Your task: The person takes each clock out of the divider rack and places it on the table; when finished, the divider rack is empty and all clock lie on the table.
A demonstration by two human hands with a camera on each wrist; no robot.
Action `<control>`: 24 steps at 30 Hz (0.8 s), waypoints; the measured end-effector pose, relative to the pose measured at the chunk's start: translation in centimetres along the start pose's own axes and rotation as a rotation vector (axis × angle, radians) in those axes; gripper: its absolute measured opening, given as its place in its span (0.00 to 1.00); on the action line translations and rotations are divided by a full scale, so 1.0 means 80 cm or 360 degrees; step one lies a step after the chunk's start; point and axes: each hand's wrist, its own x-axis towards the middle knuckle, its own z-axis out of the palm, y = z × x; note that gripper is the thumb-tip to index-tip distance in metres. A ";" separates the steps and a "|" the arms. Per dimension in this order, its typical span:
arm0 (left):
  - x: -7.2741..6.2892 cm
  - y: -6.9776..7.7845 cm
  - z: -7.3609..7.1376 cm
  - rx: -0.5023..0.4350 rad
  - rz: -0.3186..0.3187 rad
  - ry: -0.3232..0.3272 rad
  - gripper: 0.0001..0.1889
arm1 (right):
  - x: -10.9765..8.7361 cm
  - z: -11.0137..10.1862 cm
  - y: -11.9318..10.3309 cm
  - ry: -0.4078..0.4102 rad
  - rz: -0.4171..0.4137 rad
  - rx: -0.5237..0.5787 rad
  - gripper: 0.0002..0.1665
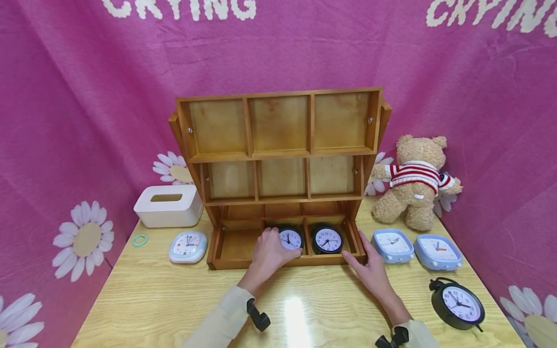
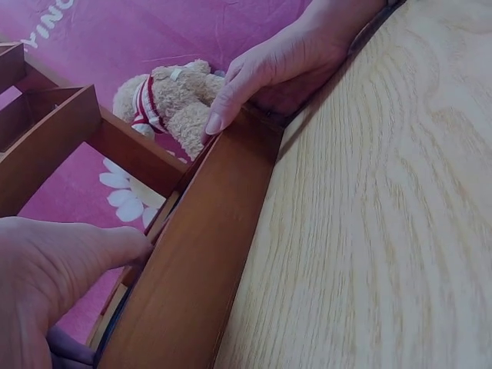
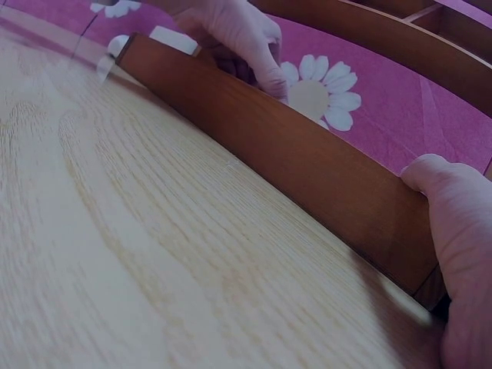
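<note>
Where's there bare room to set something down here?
The table is free in front of the white clock, left of the left sleeve, and between it and the right sleeve before the shelf. The shelf's bottom-left compartment and top two rows are bare. It's crowded right of the shelf: teddy bear, two blue clocks, black alarm clock.

Magenta daisy-print cloth (image 1: 278,58) hangs behind and beside a light-reflecting wood-grain table (image 1: 148,299)

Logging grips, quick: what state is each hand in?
Left hand: closed, holding the leftmost black clock.
Right hand: closed, holding the shelf by its right front corner.
</note>
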 end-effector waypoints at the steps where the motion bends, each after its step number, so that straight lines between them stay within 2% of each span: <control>1: 0.000 0.000 0.001 0.0004 0.0005 0.0011 0.43 | 0.000 0.000 0.000 0.0001 -0.0001 -0.0003 0.48; 17: 0.001 -0.006 0.016 0.0029 0.0137 0.0205 0.47 | 0.000 0.000 0.002 -0.0001 0.0012 -0.0007 0.48; 24: 0.000 -0.004 0.015 -0.0003 0.0164 0.0273 0.47 | 0.001 0.000 0.003 -0.0005 0.0022 -0.0022 0.48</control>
